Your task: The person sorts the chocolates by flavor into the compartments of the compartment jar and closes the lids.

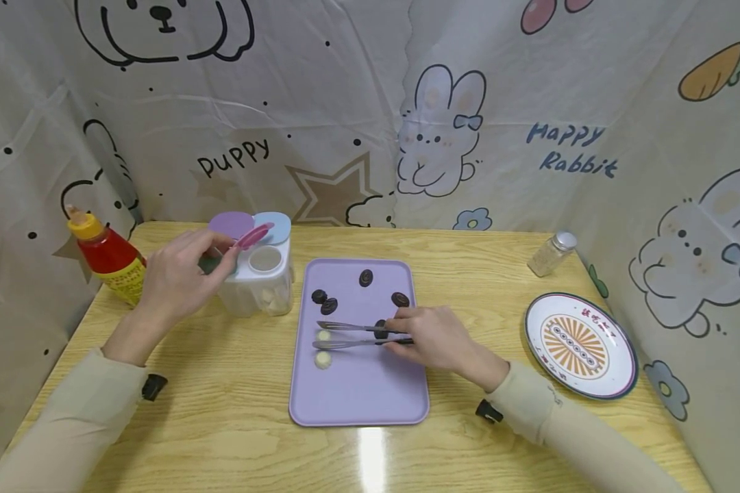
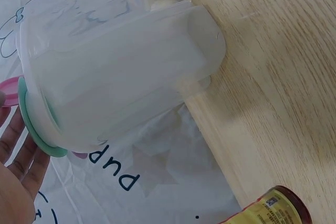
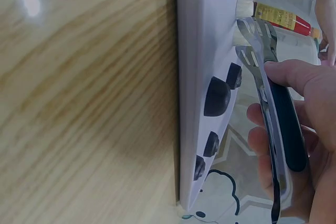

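My left hand (image 1: 181, 270) pinches a pink lid (image 1: 254, 236), tilted above a clear storage box (image 1: 262, 291) with several round openings. One opening (image 1: 265, 259) at the front is uncovered; purple (image 1: 231, 222) and blue (image 1: 273, 226) lids cover two at the back. A green lid (image 2: 37, 124) shows beside my fingers in the left wrist view. My right hand (image 1: 434, 339) grips metal tongs (image 3: 286, 124) with dark handles, their arms apart above a lilac tray (image 1: 360, 400). On the tray lie several dark oval pieces (image 1: 366, 277) and two pale round pieces (image 1: 323, 359) near the tong tips.
A red squeeze bottle (image 1: 107, 253) with a yellow cap stands at the far left, near my left forearm. To the right are a patterned plate (image 1: 536, 342) and a small shaker jar (image 1: 551, 253). A printed cloth (image 1: 345, 103) hangs behind the wooden table (image 1: 234, 424).
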Demonstrator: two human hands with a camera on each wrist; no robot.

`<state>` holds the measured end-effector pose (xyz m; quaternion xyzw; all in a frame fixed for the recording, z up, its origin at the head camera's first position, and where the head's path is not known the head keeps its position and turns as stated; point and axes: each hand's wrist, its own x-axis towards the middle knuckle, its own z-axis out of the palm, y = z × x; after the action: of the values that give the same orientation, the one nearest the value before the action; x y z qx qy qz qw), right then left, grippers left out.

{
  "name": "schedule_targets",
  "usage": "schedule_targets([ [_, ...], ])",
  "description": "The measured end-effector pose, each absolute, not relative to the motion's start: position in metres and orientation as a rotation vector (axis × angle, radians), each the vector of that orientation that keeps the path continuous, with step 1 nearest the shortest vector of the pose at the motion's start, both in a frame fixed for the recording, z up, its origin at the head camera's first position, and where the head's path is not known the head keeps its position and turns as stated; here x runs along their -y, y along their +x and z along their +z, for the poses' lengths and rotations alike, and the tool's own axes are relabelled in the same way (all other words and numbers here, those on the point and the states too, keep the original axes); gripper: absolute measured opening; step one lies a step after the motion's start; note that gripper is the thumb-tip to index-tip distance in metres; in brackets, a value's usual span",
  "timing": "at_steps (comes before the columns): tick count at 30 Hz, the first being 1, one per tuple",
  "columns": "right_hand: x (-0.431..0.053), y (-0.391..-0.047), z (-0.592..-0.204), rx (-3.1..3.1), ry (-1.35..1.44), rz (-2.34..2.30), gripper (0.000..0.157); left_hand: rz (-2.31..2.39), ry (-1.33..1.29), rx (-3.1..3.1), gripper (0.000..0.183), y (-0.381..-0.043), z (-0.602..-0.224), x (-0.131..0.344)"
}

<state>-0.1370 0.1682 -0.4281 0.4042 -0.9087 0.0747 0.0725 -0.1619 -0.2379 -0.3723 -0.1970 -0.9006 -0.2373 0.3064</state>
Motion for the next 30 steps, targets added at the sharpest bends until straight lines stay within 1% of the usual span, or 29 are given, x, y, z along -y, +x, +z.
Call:
schedule_targets([
  [10, -0.1671, -0.1381, -0.4302, 2.743, 1.23, 0.244, 0.023, -0.639, -0.525, 2.386, 0.015, -0.1621, -0.3723, 0.2378],
  [21, -0.1694, -0.1379, -0.4317, 2.716, 1.226, 0.25, 0.022, -0.639, -0.523, 2.384, 0.014, -0.1615, -0.3724, 0.238],
  [30, -0.1722, -0.1396, -0.4224, 2.692, 1.204, 0.264, 0.023, -0.638, -0.522, 2.372, 0.013, -0.162, -0.3736, 0.2381],
])
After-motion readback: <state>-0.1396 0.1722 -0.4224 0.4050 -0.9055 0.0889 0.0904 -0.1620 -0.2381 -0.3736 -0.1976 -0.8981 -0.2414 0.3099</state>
